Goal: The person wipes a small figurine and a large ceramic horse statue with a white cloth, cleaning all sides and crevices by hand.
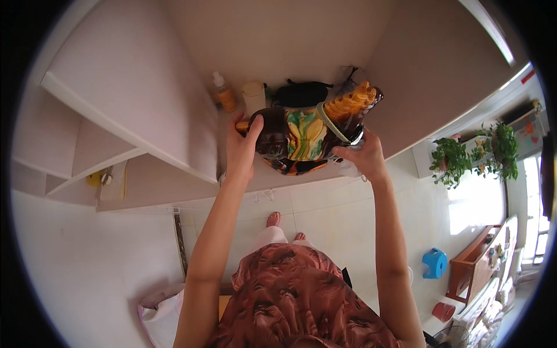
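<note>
Both hands grip a glazed ceramic horse figurine, dark brown with an orange mane and a green and yellow saddle, inside a shelf compartment. My left hand holds it at the rump, near the orange tail. At the chest and neck end is my right hand, beside a pale braided band that loops the neck. Behind the horse on the shelf stand an orange spray bottle, a cream cup and a black pouch. The horse's underside is hidden.
A shelf divider rises on the left, and a side panel on the right. Potted plants hang at the right. A blue stool, a wooden table and a red bin stand on the floor.
</note>
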`<action>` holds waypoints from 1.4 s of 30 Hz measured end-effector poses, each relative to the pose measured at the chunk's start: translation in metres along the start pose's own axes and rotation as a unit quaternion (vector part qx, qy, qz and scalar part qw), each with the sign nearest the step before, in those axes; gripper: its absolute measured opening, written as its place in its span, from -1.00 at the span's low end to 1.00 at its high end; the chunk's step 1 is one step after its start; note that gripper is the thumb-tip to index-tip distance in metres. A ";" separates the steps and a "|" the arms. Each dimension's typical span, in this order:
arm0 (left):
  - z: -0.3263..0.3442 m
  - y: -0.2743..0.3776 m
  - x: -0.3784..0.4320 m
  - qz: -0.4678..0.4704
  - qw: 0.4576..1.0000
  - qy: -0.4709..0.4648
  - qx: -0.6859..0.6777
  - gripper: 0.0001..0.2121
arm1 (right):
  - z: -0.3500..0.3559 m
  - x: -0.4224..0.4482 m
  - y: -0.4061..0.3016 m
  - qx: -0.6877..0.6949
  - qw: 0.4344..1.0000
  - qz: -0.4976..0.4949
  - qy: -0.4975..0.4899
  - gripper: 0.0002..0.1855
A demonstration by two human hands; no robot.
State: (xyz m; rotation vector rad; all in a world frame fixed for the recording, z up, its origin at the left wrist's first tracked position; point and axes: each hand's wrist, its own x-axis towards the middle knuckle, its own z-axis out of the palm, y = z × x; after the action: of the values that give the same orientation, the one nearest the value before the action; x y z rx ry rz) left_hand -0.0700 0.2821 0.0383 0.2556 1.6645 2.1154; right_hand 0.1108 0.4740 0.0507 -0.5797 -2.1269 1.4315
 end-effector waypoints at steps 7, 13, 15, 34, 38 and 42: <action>-0.003 -0.006 -0.013 0.006 0.999 0.045 0.000 -0.24 | -0.008 0.014 -0.006 -0.006 0.999 0.018 -0.043 -0.43; 0.004 -0.009 -0.016 0.024 0.998 0.060 -0.023 -0.23 | -0.015 0.016 -0.005 -0.015 0.992 0.076 -0.101 -0.30; 0.004 -0.008 -0.015 0.013 0.998 0.058 -0.022 -0.24 | -0.011 0.013 0.001 0.033 0.998 0.000 -0.051 -0.27; -0.008 0.026 -0.020 0.316 0.804 -0.133 0.487 -0.07 | 0.063 -0.021 -0.070 -0.193 0.906 -0.368 0.084 -0.71; -0.004 0.017 -0.015 0.343 0.794 -0.125 0.486 -0.07 | 0.084 0.019 -0.069 -0.304 0.866 -0.393 0.054 -0.64; -0.004 0.016 -0.019 0.329 0.805 -0.104 0.482 -0.07 | 0.103 -0.011 -0.061 -0.358 0.871 -0.331 0.058 -0.56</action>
State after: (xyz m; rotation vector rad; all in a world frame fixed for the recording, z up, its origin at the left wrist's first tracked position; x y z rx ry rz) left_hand -0.0586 0.2672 0.0552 1.4898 2.6087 1.2636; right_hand 0.0517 0.3721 0.0733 -0.1244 -2.3829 0.2130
